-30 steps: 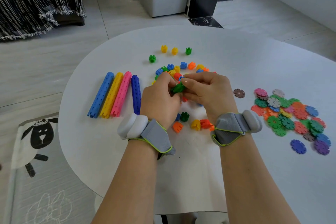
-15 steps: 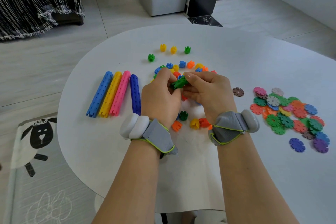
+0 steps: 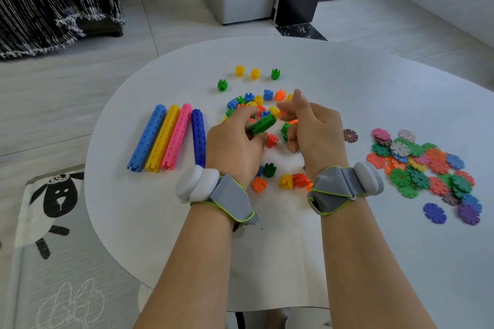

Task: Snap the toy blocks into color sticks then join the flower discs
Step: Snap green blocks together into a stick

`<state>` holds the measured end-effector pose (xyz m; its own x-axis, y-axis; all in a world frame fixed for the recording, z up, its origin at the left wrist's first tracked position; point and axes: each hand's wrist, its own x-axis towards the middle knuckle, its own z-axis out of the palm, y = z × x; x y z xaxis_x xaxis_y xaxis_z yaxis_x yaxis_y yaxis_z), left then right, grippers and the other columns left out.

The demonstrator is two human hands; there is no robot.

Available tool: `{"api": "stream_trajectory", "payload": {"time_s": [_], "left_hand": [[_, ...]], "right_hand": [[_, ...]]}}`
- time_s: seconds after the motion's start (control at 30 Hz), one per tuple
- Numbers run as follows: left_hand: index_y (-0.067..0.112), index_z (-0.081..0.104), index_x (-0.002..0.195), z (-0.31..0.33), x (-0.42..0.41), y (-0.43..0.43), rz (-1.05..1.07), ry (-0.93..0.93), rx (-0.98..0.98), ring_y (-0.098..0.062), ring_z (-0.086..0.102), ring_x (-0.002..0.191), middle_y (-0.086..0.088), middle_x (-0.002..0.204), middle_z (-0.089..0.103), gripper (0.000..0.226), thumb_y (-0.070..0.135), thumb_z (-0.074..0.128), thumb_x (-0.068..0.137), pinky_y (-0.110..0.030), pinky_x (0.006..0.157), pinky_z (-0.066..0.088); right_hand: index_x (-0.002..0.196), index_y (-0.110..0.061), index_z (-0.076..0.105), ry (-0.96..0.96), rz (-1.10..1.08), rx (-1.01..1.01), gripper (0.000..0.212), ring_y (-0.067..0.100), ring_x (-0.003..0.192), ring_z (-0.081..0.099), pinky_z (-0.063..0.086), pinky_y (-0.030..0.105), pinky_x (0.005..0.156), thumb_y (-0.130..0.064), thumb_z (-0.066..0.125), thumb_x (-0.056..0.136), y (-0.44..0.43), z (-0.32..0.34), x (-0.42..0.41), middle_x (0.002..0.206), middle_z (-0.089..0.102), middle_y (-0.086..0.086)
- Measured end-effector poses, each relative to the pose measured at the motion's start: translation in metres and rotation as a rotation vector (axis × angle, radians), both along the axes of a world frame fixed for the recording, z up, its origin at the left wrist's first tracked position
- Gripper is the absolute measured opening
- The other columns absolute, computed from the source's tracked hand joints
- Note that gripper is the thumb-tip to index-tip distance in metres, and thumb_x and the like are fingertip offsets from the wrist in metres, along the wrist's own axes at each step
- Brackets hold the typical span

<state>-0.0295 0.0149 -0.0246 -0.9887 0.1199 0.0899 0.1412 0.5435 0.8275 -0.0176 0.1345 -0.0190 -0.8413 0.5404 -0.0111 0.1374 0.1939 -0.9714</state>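
Note:
My left hand (image 3: 235, 141) grips a short green stick (image 3: 263, 124) of snapped blocks, tilted up to the right above the loose block pile (image 3: 256, 104). My right hand (image 3: 315, 128) is just right of it, off the stick, with its index finger raised and its lower fingers curled. A single green block (image 3: 285, 129) shows against those curled fingers; whether they hold it is unclear. Finished sticks lie side by side at the left: light blue (image 3: 145, 139), yellow (image 3: 163, 139), pink (image 3: 177, 137) and dark blue (image 3: 199, 137). Flower discs (image 3: 427, 165) lie heaped at the right.
The round white table (image 3: 267, 248) has its near edge under my forearms. Stray blocks lie near my wrists (image 3: 286, 181) and at the back (image 3: 255, 73). One brown disc (image 3: 350, 135) lies apart from the heap. A sheep rug (image 3: 53, 195) covers the floor at the left.
My hands have come apart: the right hand let go of the green stick and shifted right with fingers spread. The left hand keeps the stick, now in full view.

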Motion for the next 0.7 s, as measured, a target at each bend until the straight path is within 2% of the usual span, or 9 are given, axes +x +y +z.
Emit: {"api": "stream_trajectory", "payload": {"time_s": [0.1, 0.17, 0.23, 0.3, 0.5, 0.7], "left_hand": [[0.023, 0.063, 0.120, 0.001, -0.001, -0.002, -0.022, -0.002, -0.074, -0.013, 0.059, 0.105, 0.004, 0.116, 0.066, 0.035, 0.015, 0.062, 0.086, -0.011, 0.086, 0.035], [0.023, 0.061, 0.122, 0.002, -0.002, -0.004, -0.017, -0.001, -0.104, -0.013, 0.056, 0.111, 0.004, 0.121, 0.064, 0.036, 0.014, 0.061, 0.087, -0.009, 0.086, 0.032], [0.023, 0.061, 0.122, 0.001, -0.003, -0.004, -0.009, 0.004, -0.114, -0.013, 0.057, 0.109, 0.003, 0.120, 0.064, 0.036, 0.014, 0.060, 0.087, -0.009, 0.084, 0.033], [0.025, 0.062, 0.121, 0.000, -0.003, -0.004, 0.001, 0.008, -0.115, -0.012, 0.059, 0.105, 0.004, 0.117, 0.065, 0.035, 0.016, 0.060, 0.087, -0.011, 0.083, 0.036], [0.026, 0.062, 0.119, -0.001, -0.002, 0.000, 0.002, 0.009, -0.100, -0.011, 0.060, 0.099, 0.006, 0.113, 0.066, 0.033, 0.017, 0.058, 0.087, -0.014, 0.081, 0.040], [0.024, 0.062, 0.119, -0.001, -0.001, 0.000, -0.010, 0.021, -0.118, -0.013, 0.059, 0.101, 0.005, 0.115, 0.066, 0.032, 0.017, 0.058, 0.088, -0.016, 0.083, 0.039]], "right_hand": [[0.078, -0.013, 0.072, 0.018, -0.090, 0.159, 0.035, 0.024, 0.063, 0.055, 0.051, 0.049, 0.068, -0.039, 0.051, 0.088, 0.013, -0.003, -0.001, 0.065, 0.063, 0.001], [0.083, -0.011, 0.073, -0.012, -0.101, 0.299, 0.030, 0.026, 0.076, 0.060, 0.050, 0.041, 0.077, -0.029, 0.052, 0.093, 0.023, -0.006, 0.000, 0.076, 0.068, 0.002], [0.089, -0.013, 0.073, -0.080, -0.079, 0.468, 0.025, 0.023, 0.091, 0.061, 0.043, 0.028, 0.078, -0.024, 0.051, 0.094, 0.030, -0.009, 0.002, 0.093, 0.071, 0.003], [0.095, -0.020, 0.073, -0.145, -0.044, 0.554, 0.021, 0.020, 0.099, 0.060, 0.041, 0.025, 0.078, -0.023, 0.053, 0.092, 0.031, -0.011, 0.002, 0.104, 0.070, 0.000], [0.109, -0.029, 0.069, -0.319, 0.099, 0.705, 0.026, 0.022, 0.107, 0.055, 0.044, 0.032, 0.083, -0.035, 0.061, 0.085, 0.025, -0.015, -0.001, 0.116, 0.059, -0.001], [0.106, -0.029, 0.067, -0.414, 0.026, 0.769, 0.023, 0.027, 0.109, 0.049, 0.036, 0.029, 0.079, -0.034, 0.060, 0.085, 0.014, -0.018, -0.007, 0.117, 0.050, 0.003]]}}
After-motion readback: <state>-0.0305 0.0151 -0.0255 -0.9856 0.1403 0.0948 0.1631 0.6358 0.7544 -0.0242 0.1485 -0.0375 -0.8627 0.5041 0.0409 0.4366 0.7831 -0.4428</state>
